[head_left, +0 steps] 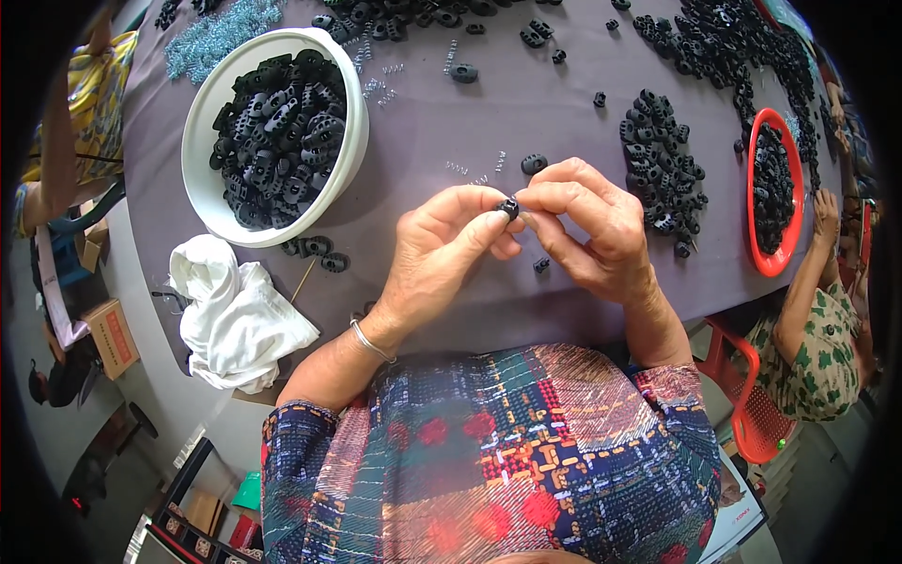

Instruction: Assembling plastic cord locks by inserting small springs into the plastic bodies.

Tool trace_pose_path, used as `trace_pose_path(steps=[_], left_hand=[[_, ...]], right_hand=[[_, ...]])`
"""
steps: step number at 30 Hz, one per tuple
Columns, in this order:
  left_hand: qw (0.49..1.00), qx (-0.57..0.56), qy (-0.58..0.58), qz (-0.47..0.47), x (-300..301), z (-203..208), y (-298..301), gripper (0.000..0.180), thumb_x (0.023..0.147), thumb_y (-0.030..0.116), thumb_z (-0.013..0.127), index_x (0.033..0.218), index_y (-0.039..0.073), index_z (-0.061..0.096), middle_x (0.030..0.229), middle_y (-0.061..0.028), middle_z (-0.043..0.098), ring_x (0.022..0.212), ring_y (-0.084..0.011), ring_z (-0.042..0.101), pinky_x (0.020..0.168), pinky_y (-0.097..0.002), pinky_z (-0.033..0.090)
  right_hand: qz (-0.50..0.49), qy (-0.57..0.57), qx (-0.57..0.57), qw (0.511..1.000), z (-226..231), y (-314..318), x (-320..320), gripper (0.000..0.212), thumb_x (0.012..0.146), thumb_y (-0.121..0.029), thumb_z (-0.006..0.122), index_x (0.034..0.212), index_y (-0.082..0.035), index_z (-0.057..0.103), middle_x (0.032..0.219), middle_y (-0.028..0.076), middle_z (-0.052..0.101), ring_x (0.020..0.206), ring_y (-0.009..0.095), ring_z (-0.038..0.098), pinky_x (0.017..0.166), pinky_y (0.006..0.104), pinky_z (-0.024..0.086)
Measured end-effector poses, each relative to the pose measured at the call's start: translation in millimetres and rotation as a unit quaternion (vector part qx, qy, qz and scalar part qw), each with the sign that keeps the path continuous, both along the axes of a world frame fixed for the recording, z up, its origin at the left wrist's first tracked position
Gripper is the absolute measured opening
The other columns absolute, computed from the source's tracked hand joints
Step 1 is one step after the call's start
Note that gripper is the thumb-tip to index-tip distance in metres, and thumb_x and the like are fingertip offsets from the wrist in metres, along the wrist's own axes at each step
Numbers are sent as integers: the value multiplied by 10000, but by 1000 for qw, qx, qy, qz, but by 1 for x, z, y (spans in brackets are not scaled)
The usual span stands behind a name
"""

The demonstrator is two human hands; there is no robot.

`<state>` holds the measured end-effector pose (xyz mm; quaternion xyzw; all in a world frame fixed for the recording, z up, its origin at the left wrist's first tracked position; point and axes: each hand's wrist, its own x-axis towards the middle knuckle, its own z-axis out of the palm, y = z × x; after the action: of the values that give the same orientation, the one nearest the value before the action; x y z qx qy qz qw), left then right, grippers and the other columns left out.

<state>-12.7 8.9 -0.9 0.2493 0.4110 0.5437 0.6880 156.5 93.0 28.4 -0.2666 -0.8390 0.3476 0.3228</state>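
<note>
Over the near middle of the table, my left hand [432,254] pinches a small black plastic cord lock [508,208] between thumb and fingertips. My right hand [592,226] has its thumb and index finger closed at the cord lock's right side; any smaller part between them is hidden. Just beyond the fingers lie a loose black cord lock piece [534,164] and several thin metal springs [501,162]. A smaller black piece [541,265] rests below my right fingers. To the left, a white bowl [199,179] is heaped with black cord lock parts.
A white cloth [235,320] and a thin stick [303,280] lie at the left edge. Piles of black parts [653,160] sit at right and far side, springs [221,39] far left. A red basket [798,202] stands near a co-worker's arm [808,273] and red chair [756,414].
</note>
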Motion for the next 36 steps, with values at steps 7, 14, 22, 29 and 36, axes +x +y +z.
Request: trace_pose_path(steps=[7, 14, 22, 29, 36], left_hand=[[1000, -12, -11, -4, -1, 3, 1, 194, 952, 76, 562, 1107, -38, 587, 953, -102, 667, 795, -133, 632, 728, -252, 523], [997, -29, -72, 16, -8, -1, 5, 186, 957, 103, 560, 1102, -11, 583, 963, -118, 669, 778, -138, 642, 728, -258, 527], [998, -21, -52, 13, -7, -4, 6, 190, 953, 119, 570, 1093, -9, 585, 953, -115, 668, 781, -133, 639, 728, -264, 530], [1000, 6, -24, 12, -5, -10, 7, 201, 945, 126, 586, 1089, -15, 584, 944, -115, 668, 781, -135, 644, 724, -266, 532], [999, 29, -18, 3, -4, -13, 7, 203, 941, 135, 597, 1077, -15, 588, 935, -105, 668, 780, -128, 641, 720, -265, 531]], right_hand=[[14, 12, 5, 1000, -1, 1, 1, 218, 715, 98, 667, 912, 6, 652, 861, 134, 638, 737, 213, 647, 630, 289, 521], [92, -50, -143, 984, 14, 12, 18, 171, 741, 58, 652, 899, 1, 627, 833, 106, 601, 692, 222, 617, 600, 299, 496], [104, -161, -127, 973, 12, -22, 36, 184, 746, 4, 650, 912, -42, 584, 837, 103, 534, 719, 302, 586, 625, 382, 483], [43, -218, 114, 968, -10, -43, 30, 218, 721, -31, 610, 935, -57, 578, 795, 79, 488, 740, 243, 564, 627, 359, 496], [-8, -203, 165, 965, -19, -46, 27, 224, 686, -3, 623, 897, -23, 551, 781, 89, 479, 720, 260, 552, 627, 369, 490]])
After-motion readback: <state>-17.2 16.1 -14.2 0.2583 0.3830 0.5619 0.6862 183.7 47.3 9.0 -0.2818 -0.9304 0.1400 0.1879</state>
